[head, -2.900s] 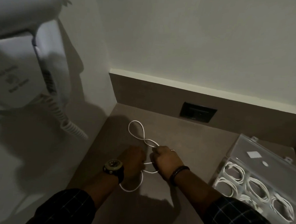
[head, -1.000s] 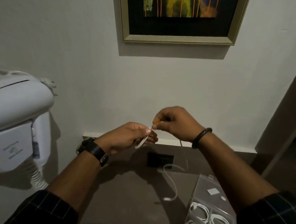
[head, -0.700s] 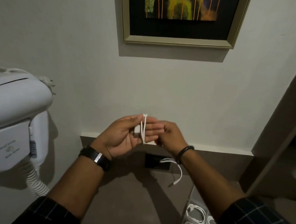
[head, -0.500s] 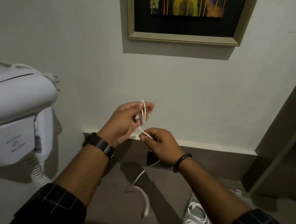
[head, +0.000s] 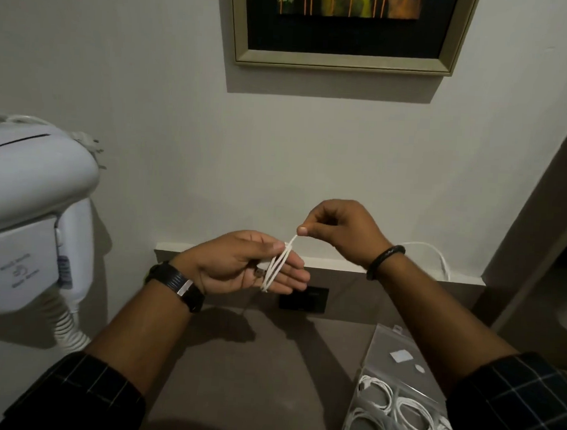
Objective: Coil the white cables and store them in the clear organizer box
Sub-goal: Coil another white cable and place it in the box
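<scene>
A white cable is wound in a few loops around the fingers of my left hand, which is held palm up above the brown counter. My right hand is raised a little higher and to the right, pinching the cable's running strand between thumb and forefinger. The loose tail arcs behind my right wrist. The clear organizer box stands open at the lower right, its compartments filled with several coiled white cables.
A white wall-mounted hair dryer with a spiral cord hangs at the left. A framed picture is on the wall above. A dark socket plate sits in the counter's back edge. A wall corner rises at the right.
The cable was lifted off the counter. My right hand has swung up and to the right, adding a loop around my left fingers, and the dangling tail has shortened.
</scene>
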Motion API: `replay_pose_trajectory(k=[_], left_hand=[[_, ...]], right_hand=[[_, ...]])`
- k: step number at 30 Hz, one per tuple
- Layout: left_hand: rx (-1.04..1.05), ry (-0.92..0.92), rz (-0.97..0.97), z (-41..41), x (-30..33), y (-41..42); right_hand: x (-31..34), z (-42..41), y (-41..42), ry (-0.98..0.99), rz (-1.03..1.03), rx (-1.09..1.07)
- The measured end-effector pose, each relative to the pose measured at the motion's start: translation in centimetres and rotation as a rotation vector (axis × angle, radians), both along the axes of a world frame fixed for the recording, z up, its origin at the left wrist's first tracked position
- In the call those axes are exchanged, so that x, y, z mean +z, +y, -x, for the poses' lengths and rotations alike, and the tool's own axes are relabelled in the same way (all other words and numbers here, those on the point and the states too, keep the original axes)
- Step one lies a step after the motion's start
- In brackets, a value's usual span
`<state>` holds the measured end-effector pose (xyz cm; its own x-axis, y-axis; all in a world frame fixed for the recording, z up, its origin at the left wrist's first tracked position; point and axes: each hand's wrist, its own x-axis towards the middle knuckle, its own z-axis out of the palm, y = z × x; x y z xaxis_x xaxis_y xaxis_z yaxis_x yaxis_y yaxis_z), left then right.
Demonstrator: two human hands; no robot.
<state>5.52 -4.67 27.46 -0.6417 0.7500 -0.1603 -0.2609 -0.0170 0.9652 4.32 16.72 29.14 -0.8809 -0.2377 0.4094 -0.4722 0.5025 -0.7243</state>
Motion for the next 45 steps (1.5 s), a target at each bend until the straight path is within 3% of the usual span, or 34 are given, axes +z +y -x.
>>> replay_pose_trajectory(k=[3,8,10,13,15,18,23,27,29,31,37,40,45], left_hand=[[0.074,-0.013,-0.247,-0.2,0.4,1.0],[0.335,-0.005,-0.53,1.1,1.6,2.5],[0.533,0.095,-0.459,2.2,1.7,2.2],[0.777,0.397,-0.072,3.9,1.2,0.7],[0.741,0.479,0.132,4.4,0.6,-0.5],[0.478,0.408,0.27,3.5,-0.4,-0.7],[0.154,0.069,-0.06,0.5,-0.2,1.1],[0.128,0.053,-0.298,-0.3,1.2,2.4],[0.211,0.049,-0.393,0.1,1.8,2.9],[0.327,0.054,-0.444,0.7,2.1,3.0],[0.614,0.262,-0.175,2.0,0.4,2.1],[0.555,0.271,-0.06,1.3,0.3,2.2],[0.42,0.211,-0.015,-0.4,0.6,3.3]], right_hand=[[-2.7,-0.1,-1.1,-0.088,0.199,-0.004],[-5.5,-1.9,-4.1,-0.09,-0.011,0.007],[-5.3,-2.4,-4.4,-0.105,-0.107,0.062],[-4.2,-2.5,-3.1,-0.045,-0.319,0.101],[-2.5,-2.4,-1.8,0.009,-0.333,0.094],[0.2,-1.5,0.0,0.095,-0.229,0.06],[0.6,0.6,0.8,-0.092,0.092,0.032],[-2.7,0.3,-1.0,-0.239,0.303,0.051],[-4.3,-0.9,-2.6,-0.294,0.282,0.058],[-5.2,-2.0,-4.1,-0.272,0.123,0.047],[-2.2,-3.6,-4.1,0.173,-0.641,0.027],[0.9,-3.7,-2.6,0.28,-0.582,0.04],[2.4,-2.8,-0.7,0.089,-0.162,0.003]])
